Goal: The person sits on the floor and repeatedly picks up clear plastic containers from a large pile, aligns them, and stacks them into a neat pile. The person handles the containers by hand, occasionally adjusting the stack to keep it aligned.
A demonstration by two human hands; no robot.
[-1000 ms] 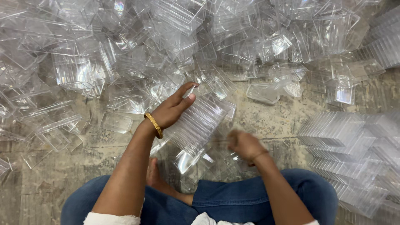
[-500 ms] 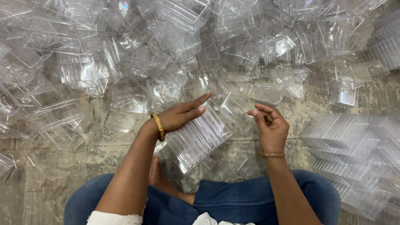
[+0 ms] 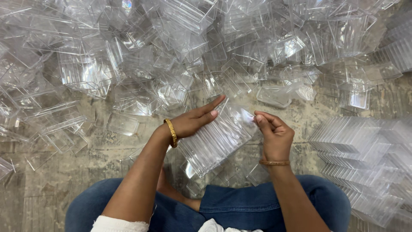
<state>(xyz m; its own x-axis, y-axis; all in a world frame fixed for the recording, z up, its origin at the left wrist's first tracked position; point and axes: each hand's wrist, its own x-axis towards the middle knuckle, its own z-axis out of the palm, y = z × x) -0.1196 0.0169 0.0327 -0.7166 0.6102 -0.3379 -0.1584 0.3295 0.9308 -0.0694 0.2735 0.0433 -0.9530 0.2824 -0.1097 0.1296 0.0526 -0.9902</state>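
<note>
Head view: a person sits on the floor (image 3: 60,172), blue jeans (image 3: 231,206) along the bottom edge of the frame.

In the centre lies a stack (image 3: 216,139) of nested clear plastic trays, tilted from lower left to upper right, its lower end near the lap. The left hand (image 3: 195,120) lies flat along the stack's upper left side, fingers straight and together, pointing to the upper right; it presses on the stack rather than closing round it. A gold bangle (image 3: 171,132) sits on that wrist.

The right hand (image 3: 274,135), just right of centre, has its fingertips pinched at the stack's upper right end, thumb and fingers closed on the edge of the top tray. A thin gold bracelet (image 3: 274,163) circles that wrist.

A heap (image 3: 180,47) of loose clear trays fills the whole upper half of the frame, lying at all angles, some on their sides. One loose tray (image 3: 122,123) lies apart at left of centre, just beside the left wrist.

At the right edge, from middle to lower right, finished stacks (image 3: 365,159) of nested trays lie side by side in rows, well apart from the hands.

The floor is pale, worn and stained, showing bare at lower left and between the heap and the right-hand stacks.
</note>
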